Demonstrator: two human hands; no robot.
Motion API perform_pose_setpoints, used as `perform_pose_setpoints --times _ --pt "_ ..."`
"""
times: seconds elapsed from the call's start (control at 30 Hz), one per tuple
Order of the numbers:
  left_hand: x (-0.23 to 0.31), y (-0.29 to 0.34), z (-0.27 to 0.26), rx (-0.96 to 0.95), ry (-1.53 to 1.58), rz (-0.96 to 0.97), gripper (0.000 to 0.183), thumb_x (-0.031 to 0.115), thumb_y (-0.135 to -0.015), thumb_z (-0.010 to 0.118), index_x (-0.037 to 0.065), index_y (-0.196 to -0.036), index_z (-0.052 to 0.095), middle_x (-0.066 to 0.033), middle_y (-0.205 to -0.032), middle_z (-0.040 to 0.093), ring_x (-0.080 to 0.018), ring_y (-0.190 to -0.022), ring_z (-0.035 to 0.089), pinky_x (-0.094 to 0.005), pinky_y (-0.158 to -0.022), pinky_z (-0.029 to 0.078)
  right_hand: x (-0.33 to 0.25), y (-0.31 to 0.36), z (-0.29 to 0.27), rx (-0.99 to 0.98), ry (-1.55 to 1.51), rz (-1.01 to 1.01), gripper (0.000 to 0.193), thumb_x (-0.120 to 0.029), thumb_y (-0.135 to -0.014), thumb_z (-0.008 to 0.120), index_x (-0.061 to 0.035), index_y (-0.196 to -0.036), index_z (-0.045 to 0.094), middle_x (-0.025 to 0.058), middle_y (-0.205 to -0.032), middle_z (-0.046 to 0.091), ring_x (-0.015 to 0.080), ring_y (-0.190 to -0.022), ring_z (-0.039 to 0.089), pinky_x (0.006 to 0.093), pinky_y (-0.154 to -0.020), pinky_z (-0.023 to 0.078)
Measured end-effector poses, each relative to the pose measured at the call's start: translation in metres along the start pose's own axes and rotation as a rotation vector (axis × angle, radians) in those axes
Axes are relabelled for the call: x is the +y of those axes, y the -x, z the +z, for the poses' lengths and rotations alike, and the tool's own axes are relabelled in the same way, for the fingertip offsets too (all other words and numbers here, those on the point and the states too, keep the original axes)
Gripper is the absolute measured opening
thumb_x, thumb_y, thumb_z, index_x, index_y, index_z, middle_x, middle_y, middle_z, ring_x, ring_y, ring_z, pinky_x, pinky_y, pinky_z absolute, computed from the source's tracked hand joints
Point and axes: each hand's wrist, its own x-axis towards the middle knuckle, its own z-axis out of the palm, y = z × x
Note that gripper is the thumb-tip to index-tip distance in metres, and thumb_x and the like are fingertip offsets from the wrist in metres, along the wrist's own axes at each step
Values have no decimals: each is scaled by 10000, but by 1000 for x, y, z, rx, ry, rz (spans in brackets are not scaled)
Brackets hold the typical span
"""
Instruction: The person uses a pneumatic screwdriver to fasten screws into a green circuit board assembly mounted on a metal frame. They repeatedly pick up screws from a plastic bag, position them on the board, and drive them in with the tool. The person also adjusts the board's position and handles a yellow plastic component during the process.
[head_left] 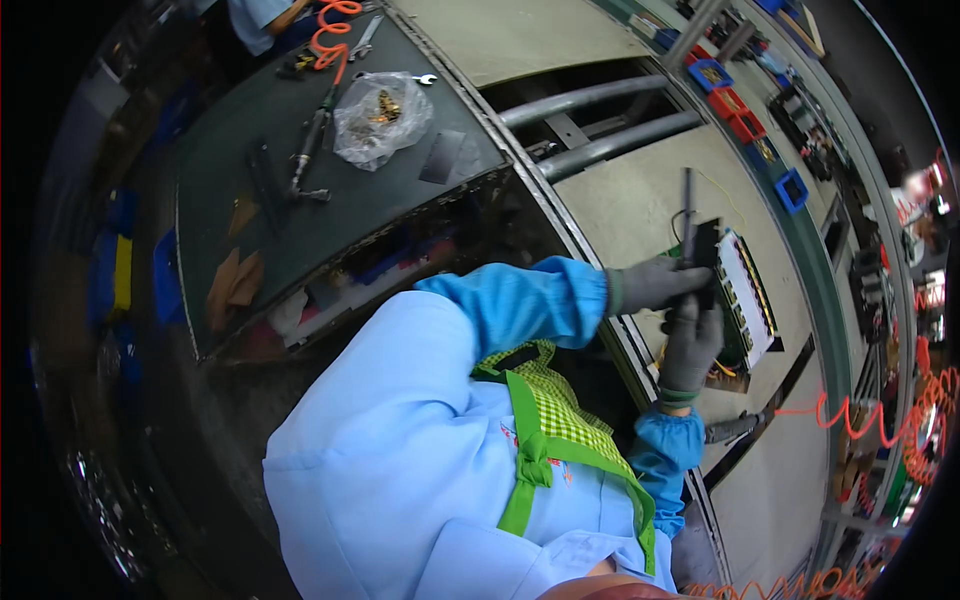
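Both gloved hands, left hand & right hand, grip black part over circuit board.

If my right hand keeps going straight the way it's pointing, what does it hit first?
Probably the left hand, which grips a dark tool just past the fingertips of the right hand, over the green circuit board. Depth is hard to judge here.

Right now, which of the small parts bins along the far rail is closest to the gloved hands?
The blue bin, alone just past the circuit board, is closest to the hands. The two red bins and the other blue one sit farther along the rail.
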Motion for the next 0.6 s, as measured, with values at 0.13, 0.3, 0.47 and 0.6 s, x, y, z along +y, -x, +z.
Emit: perform_pose_setpoints --times 0.13,0.3,0.47,0.6 --pt "6 85 -69 316 0 -103 454 470 -939 462 62 -1070 613 16 -698 537 -62 -591 467 -214 -510 392 -21 7 61 -165 -51 -24 292 -231 -946 524 9 -799 598 66 -630 565 133 -576 512 305 -531 410" --pt "14 207 -156 711 -1058 439 318 78 -815 576 75 -1133 572 -10 -806 546 -97 -667 531 -209 -522 431 -10 -20 125 -313 105 -375 253 -161 -878 547 -36 -1086 619 176 -857 629 351 -730 599 409 -645 481" --pt "68 329 -225 1061 -1068 131 482 -52 -728 542 79 -1192 549 -37 -893 537 -109 -713 528 -228 -585 448 -29 -36 202 -530 515 -535 423 -196 -859 550 -133 -1275 504 174 -929 593 362 -799 605 443 -659 498" --pt "121 415 -268 1406 -502 -104 293 243 -811 601 69 -1047 600 -7 -734 498 -99 -603 479 -247 -511 392 -41 -45 261 -602 523 -641 512 -264 -849 573 -126 -1321 429 181 -1001 573 371 -804 607 457 -651 501"
